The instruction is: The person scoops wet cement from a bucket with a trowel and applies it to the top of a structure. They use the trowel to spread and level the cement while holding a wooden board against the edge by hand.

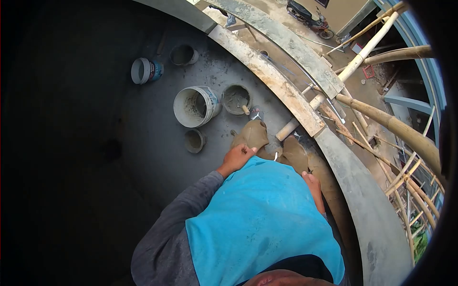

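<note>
The left hand is curled on a knee (any pinch cannot be told), the right hand laid flat, fingers together. The trowel is left untouched in the pan ahead.

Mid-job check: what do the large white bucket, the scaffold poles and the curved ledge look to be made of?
Large white bucket: plastic by its look, smooth thin rim and printed label, grey mortar crusted inside. Scaffold poles: bamboo, tan jointed stems with visible nodes. Curved ledge: probably concrete or cement render, matte grey, rough and stained.
</note>
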Demonstrator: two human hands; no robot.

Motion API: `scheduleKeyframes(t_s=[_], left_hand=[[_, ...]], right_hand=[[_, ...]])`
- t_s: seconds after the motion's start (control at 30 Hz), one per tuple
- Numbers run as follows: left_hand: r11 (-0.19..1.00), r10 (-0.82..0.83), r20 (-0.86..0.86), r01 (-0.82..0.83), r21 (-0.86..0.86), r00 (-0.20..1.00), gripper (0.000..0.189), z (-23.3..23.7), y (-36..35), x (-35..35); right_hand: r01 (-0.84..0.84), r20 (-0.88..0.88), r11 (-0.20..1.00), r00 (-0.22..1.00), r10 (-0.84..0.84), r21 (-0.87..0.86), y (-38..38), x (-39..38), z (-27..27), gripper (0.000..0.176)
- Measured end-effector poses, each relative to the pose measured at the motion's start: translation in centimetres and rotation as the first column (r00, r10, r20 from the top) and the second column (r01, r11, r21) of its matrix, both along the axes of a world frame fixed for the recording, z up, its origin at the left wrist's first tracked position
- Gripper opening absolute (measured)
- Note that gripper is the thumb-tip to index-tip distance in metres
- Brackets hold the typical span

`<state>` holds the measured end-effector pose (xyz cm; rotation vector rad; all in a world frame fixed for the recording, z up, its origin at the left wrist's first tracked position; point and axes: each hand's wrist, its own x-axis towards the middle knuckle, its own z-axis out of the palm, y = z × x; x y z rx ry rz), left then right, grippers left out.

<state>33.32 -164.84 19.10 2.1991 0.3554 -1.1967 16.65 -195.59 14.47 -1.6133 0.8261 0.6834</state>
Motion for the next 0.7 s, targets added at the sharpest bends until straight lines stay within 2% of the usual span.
scheduleKeyframes(t_s=[0.03, 0.1, 0.13, 0.2, 0.27, 0.3, 0.37, 0.4, 0.47, 0.53, 0.6, 0.63, 0.7], left_hand=[[0.999, 0.011, 0.076, -0.014, 0.034, 0.997, 0.056, -0.2, -0.2, 0.3], [0.998, -0.006, 0.107, -0.001, 0.068, 0.994, 0.054, -1.1, -0.1, 0.5], [0.994, -0.029, 0.120, 0.016, 0.109, 0.992, 0.053, -1.5, 0.1, 0.4], [0.996, -0.047, 0.107, 0.038, 0.082, 0.993, 0.052, -2.7, 1.3, 1.3], [0.982, -0.180, 0.067, 0.175, 0.071, 0.981, 0.055, -4.3, 3.4, 2.5], [0.983, -0.181, 0.075, 0.177, 0.056, 0.981, 0.055, -4.6, 4.4, 3.2], [0.932, -0.323, 0.090, 0.300, 0.204, 0.942, 0.061, -5.2, 6.6, 4.0], [0.941, -0.294, 0.080, 0.273, 0.200, 0.953, 0.061, -5.4, 7.8, 4.6], [0.966, -0.204, -0.092, 0.216, 0.145, 0.975, 0.071, -5.5, 10.4, 5.8], [0.973, -0.177, -0.118, 0.191, 0.125, 0.977, 0.078, -8.5, 13.5, 5.2], [0.977, -0.177, -0.122, 0.190, 0.101, 0.977, 0.077, -10.4, 15.7, 4.5], [0.981, -0.156, -0.133, 0.169, 0.097, 0.979, 0.077, -10.7, 16.3, 4.4], [0.993, -0.078, -0.142, 0.090, 0.077, 0.987, 0.076, -11.1, 17.4, 3.9]], right_hand=[[0.042, -0.003, 0.999, 0.999, -0.042, 0.021, 0.1, -0.6, -1.6, 0.051], [0.116, -0.035, 0.992, 0.993, -0.115, 0.055, 0.2, -0.4, -2.5, 0.048], [0.116, -0.027, 0.992, 0.993, -0.115, 0.043, 0.2, -0.1, -2.3, 0.048], [0.038, -0.042, 0.999, 0.998, -0.039, -0.033, 0.7, 0.9, -2.0, 0.047], [0.056, -0.046, 0.997, 0.997, -0.058, -0.044, 2.4, 2.0, -1.3, 0.047], [0.054, -0.053, 0.996, 0.997, -0.057, -0.070, 3.7, 2.7, -0.9, 0.048], [0.014, -0.058, 0.991, 0.998, -0.021, -0.131, 6.2, 4.4, -0.6, 0.047], [-0.019, -0.069, 0.991, 0.998, 0.010, -0.132, 7.8, 5.8, -0.1, 0.047], [-0.025, -0.081, 0.999, 0.996, 0.022, -0.034, 11.2, 7.8, 1.1, 0.045], [-0.062, -0.076, 0.998, 0.995, 0.062, -0.007, 14.2, 11.0, 2.7, 0.044], [-0.154, 0.016, 0.986, 0.988, 0.155, -0.069, 16.0, 13.0, 2.8, 0.040], [-0.176, 0.003, 0.982, 0.984, 0.177, -0.069, 17.1, 14.4, 3.1, 0.040], [-0.149, 0.107, 0.972, 0.980, 0.170, -0.181, 19.0, 16.6, 3.8, 0.037]])
